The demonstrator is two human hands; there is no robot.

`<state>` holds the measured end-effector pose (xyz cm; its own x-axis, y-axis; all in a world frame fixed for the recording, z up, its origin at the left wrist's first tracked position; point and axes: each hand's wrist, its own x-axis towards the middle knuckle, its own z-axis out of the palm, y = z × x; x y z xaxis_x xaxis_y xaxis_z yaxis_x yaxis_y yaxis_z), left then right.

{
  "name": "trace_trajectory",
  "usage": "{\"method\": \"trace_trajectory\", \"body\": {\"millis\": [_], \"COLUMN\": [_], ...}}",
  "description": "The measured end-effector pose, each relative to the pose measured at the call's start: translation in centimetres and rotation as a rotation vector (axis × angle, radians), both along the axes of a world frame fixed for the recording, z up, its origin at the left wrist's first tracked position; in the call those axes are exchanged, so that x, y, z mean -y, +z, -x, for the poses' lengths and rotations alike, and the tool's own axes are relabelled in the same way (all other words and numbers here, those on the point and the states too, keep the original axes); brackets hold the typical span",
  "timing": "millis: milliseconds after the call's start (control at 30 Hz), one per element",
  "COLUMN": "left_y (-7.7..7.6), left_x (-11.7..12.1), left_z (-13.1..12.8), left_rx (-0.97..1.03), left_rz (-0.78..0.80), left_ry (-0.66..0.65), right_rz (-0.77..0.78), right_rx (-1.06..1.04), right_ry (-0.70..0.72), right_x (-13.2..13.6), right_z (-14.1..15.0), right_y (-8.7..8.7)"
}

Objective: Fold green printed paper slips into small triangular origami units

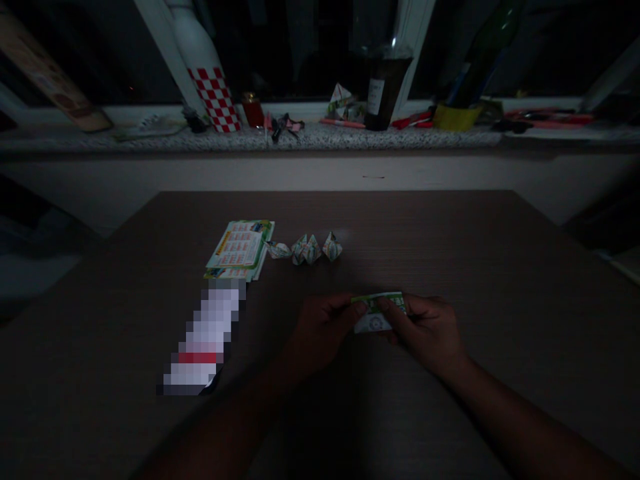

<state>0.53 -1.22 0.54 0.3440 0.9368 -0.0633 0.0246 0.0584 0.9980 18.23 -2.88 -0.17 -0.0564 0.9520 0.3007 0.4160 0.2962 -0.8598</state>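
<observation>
A small green and white printed paper (376, 319) lies at the middle of a dark brown table (450, 233). My left hand (323, 330) pinches its left edge. My right hand (425, 330) grips its right side, with the thumb across the top. Both hands rest low on the table top. Farther back lie three small folded paper shapes (307, 249) in a row, and left of them a stack of printed paper sheets (240, 250).
A blurred-out long object (203, 343) lies at the left of the table. Behind the table runs a speckled windowsill (280, 138) with a red-and-white checked container (213, 97), a dark cup (383, 90), a green bottle (483, 57), pens and small items. The room is dim.
</observation>
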Motion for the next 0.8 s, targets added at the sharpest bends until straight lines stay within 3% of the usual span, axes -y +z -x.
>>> {"method": "trace_trajectory", "body": {"millis": [167,300,600,800], "left_y": [0.0,0.3,-0.7,-0.7], "left_x": [0.0,0.3,0.7,1.0], "left_z": [-0.1,-0.4,-1.5,-2.3], "left_rx": [-0.002,0.123,0.362,0.531], "left_rz": [0.023,0.055,0.114,0.287], "left_ry": [0.055,0.126,0.189,0.211], "right_rz": [0.007,0.033,0.131,0.186], "right_rx": [-0.104,-0.253,-0.311,-0.359], "right_ry": [-0.025,-0.006,0.012,0.033], "right_x": [0.0,-0.1,-0.1,-0.1], "right_z": [0.1,0.4,1.3,1.9], "right_y": [-0.3,-0.2,0.3,-0.5]}}
